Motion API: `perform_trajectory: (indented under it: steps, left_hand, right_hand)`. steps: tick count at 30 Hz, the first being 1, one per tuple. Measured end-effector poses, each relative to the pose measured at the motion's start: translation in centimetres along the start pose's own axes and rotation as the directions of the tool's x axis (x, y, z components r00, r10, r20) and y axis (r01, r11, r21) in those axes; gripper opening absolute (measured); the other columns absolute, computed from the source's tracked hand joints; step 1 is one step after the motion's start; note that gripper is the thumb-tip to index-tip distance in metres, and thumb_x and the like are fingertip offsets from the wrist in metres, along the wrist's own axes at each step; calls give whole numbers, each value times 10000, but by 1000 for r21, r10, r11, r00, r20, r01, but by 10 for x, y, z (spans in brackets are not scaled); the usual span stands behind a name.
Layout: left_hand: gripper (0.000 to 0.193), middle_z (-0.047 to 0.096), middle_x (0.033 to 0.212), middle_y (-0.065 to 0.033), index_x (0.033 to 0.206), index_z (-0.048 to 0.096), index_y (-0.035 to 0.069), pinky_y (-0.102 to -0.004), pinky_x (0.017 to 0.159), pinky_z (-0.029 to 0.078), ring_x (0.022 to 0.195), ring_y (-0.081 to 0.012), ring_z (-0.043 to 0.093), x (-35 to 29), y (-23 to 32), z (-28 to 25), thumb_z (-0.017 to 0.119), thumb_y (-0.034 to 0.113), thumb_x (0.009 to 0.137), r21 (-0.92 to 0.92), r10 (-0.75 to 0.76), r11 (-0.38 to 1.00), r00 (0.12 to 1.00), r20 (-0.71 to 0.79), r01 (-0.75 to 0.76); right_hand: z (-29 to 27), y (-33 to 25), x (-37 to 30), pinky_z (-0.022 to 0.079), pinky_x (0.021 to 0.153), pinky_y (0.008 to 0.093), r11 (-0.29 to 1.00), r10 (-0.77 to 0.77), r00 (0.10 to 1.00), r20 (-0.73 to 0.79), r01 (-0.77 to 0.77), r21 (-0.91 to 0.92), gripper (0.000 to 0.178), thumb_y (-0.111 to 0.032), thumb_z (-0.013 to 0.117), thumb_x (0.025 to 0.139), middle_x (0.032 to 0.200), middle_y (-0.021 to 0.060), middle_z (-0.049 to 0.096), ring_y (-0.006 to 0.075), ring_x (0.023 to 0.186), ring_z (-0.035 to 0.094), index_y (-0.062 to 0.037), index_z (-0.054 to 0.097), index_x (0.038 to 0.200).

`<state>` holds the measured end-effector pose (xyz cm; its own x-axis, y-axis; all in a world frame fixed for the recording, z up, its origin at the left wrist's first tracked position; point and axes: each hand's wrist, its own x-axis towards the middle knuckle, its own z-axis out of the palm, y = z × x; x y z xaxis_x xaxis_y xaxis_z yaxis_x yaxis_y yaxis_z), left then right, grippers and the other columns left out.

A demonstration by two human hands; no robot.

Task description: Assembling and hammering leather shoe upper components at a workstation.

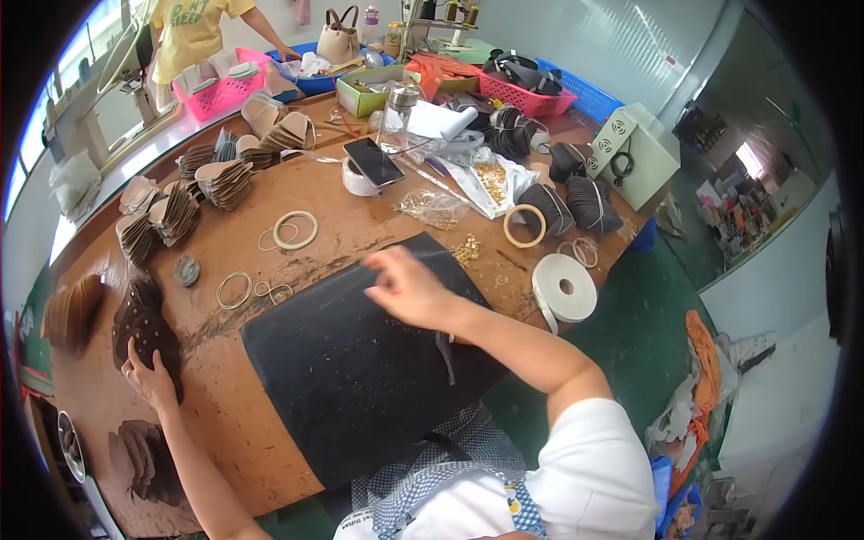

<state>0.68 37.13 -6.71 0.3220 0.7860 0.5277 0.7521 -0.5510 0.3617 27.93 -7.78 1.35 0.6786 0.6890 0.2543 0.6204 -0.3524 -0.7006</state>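
Directly at twelve o'clock from the spread left hand point(153, 380), touching it, lies the dotted brown stack point(155, 331); toward three o'clock, the right hand point(407, 288) curls over the black mat point(337, 369), whether pinching anything I cannot tell.

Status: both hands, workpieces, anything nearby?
Left hand: fingers at studded dark-brown pieces. Right hand: over black mat, fingers curled, grip unclear. Small gold-coloured hardware beside mat's far corner.
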Motion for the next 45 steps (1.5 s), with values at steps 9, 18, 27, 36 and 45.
perform_trajectory:
  steps: [9,18,27,36,45]
  left_hand:
    - [357,667,1040,-199,1173,650,6,-437,838,520,980,-336,637,-84,30,-62,667,85,826,-106,97,988,983,-154,-114]
    - [227,560,1183,-190,1063,599,29,-463,953,449,1122,-379,525,-169,72,-80,669,84,854,126,-17,992,999,42,11]
    - [290,660,1135,-194,1103,653,20,-448,940,479,1095,-376,606,-62,-14,-215,714,183,871,3,-119,992,951,-286,125]
    - [816,694,1177,-126,1273,674,44,-331,858,515,1054,-208,650,7,-144,-212,720,695,782,80,-370,891,611,700,447]
    - [1154,473,1493,-248,1494,399,-42,-372,1156,359,1405,-325,447,-16,-110,-234,677,787,740,320,-359,931,597,717,175]
  right_hand:
    - [-84,95,-106,523,817,327,957,198,931,-307,-251,-143,310,4,675,884,1072,98,603,218,953,622,-32,601,1183]
    - [-67,39,-110,505,779,340,993,54,983,-174,-71,-95,288,53,588,932,1139,119,563,216,897,598,11,576,1217]
    - [-46,10,-112,516,746,350,984,-136,982,-134,117,-136,281,93,593,906,1152,127,547,235,850,592,18,582,1177]
    - [-20,-25,-115,524,761,340,991,-108,988,-109,98,-94,279,120,572,898,1166,124,548,212,856,599,12,582,1155]
    - [14,-69,-103,518,744,336,981,-192,981,-20,191,-43,262,122,588,863,1114,127,563,218,822,590,11,599,1101]
